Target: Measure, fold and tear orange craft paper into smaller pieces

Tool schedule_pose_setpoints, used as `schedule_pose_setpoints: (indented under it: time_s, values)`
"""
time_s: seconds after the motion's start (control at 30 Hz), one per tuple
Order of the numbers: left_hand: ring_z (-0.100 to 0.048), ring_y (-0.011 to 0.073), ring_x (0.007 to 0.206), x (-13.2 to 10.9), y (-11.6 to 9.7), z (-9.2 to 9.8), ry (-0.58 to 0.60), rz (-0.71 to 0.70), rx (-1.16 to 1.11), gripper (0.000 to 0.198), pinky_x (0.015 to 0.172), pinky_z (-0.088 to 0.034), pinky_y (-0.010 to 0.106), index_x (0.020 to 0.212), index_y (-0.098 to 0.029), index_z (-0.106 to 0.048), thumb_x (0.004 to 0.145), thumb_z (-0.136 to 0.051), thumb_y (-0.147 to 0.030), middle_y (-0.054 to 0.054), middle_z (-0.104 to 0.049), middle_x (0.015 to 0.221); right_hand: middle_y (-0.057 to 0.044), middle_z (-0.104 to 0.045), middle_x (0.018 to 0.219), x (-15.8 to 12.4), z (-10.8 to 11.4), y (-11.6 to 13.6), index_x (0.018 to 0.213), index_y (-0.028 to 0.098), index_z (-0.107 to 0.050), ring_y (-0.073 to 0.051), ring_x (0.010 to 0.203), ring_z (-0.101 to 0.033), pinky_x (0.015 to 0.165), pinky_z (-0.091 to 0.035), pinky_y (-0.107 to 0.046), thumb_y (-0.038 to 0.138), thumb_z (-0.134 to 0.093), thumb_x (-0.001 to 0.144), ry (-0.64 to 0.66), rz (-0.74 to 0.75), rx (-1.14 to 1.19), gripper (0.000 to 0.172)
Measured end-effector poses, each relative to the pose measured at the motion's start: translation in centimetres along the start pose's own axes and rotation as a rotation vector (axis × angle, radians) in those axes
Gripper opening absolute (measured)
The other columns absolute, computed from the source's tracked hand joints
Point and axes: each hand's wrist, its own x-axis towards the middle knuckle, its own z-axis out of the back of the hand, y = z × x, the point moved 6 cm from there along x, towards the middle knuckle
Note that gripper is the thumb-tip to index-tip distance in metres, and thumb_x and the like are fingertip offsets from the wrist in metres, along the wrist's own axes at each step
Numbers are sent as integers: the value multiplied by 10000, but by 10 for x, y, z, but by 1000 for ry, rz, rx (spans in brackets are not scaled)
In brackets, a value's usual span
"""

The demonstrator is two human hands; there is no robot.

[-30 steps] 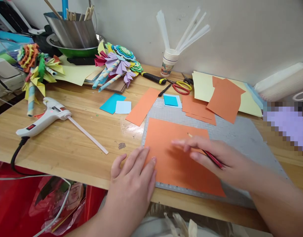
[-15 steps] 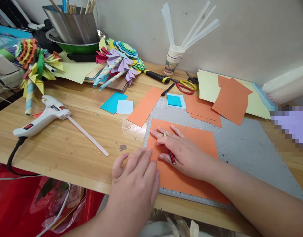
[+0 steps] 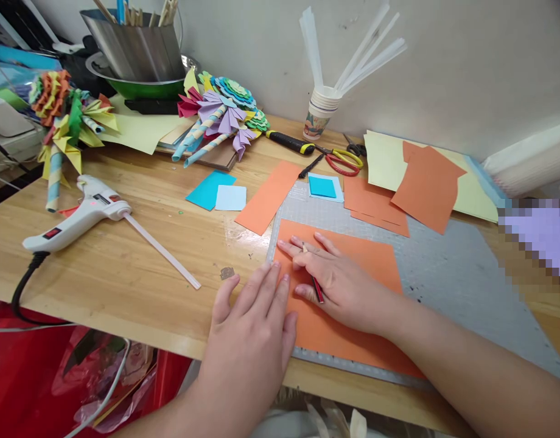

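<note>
An orange sheet of paper (image 3: pixel 353 347) lies flat on the grey cutting mat (image 3: pixel 462 292). My right hand (image 3: pixel 341 283) rests palm down on the sheet, with a red pencil (image 3: pixel 317 289) tucked between thumb and fingers; the pencil's bare wooden tip pokes out above the index finger. At the sheet's left edge is my left hand (image 3: pixel 255 328), fingers stretched out and slightly spread, fingertips at the paper's border. Its palm is turned down, so the underside is hidden.
A white glue gun (image 3: pixel 74 222) with its stick lies left. Behind are an orange strip (image 3: pixel 268 198), blue paper squares (image 3: pixel 231 198), a cutter (image 3: pixel 289 142), scissors (image 3: pixel 344 161), paper cups (image 3: pixel 319 112) with glue sticks, and paper flowers (image 3: pixel 220 115).
My left hand has shifted slightly up along the sheet's left edge, its fingers straightening. My right hand and the pencil stay nearly in place.
</note>
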Motion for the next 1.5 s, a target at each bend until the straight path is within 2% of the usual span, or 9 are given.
schedule_pose_setpoints:
  time_s: [0.17,0.33,0.43,0.53,0.6,0.73,1.0,1.23,1.5]
  values:
    - [-531,200,1243,0,1,-3,24,1,-12,351,1096,-252,410,1238,-181,-605,938,-463,-296,46,-570,1359,-113,-441,1474,1,-1,-2,1276,247,-396,-237,1411,-311,1164,-138,-586,390,-407,979,7,-9,20,330]
    - [-541,188,1232,1,0,0,7,7,-16,323,1102,-232,397,1199,-198,-630,933,-477,-299,29,-584,1346,-102,-447,1471,1,0,-2,1111,248,-447,-237,1406,-326,1161,-119,-578,376,-430,970,22,-13,72,191]
    - [-558,184,1210,1,-1,2,-7,11,-11,329,1105,-215,396,1213,-192,-622,929,-483,-285,33,-599,1329,-96,-503,1418,8,8,-7,1026,253,-422,-238,1338,-426,1122,-236,-550,325,-459,950,-49,-42,165,110]
    - [-564,191,1202,1,-1,1,6,16,-3,338,1089,-230,402,1222,-180,-617,926,-475,-261,43,-611,1315,-109,-594,1229,22,24,-26,922,245,-388,-254,1137,-548,923,-430,-454,291,-558,869,-255,-199,165,184]
    - [-556,199,1212,1,-1,0,19,14,-2,342,1080,-242,410,1221,-175,-617,924,-470,-257,50,-607,1321,-77,-609,1016,33,30,-39,877,241,-380,-236,923,-573,752,-454,-385,323,-639,793,-326,-336,122,285]
    - [-557,204,1206,1,-1,-1,12,12,-2,349,1076,-255,414,1227,-169,-614,920,-475,-264,52,-609,1319,21,-532,779,54,29,-51,810,244,-359,-149,661,-481,573,-373,-291,352,-686,722,-221,-462,174,355]
    - [-544,197,1220,-3,1,-2,17,25,0,352,1096,-228,416,1238,-186,-603,921,-485,-282,43,-588,1344,58,-487,684,58,44,-53,803,247,-370,-109,556,-418,500,-327,-259,426,-680,715,-188,-494,268,369]
    - [-535,206,1226,-2,0,-2,20,19,-4,350,1089,-239,416,1230,-173,-609,922,-478,-274,47,-592,1339,42,-525,686,58,38,-61,736,236,-375,-116,593,-445,563,-377,-268,218,-607,751,-301,-451,312,233]
    - [-533,205,1225,0,-1,-1,26,20,-3,347,1076,-260,411,1225,-170,-612,927,-466,-271,43,-594,1339,43,-516,659,59,33,-55,712,232,-377,-120,579,-440,558,-346,-269,199,-598,762,-319,-438,233,228]
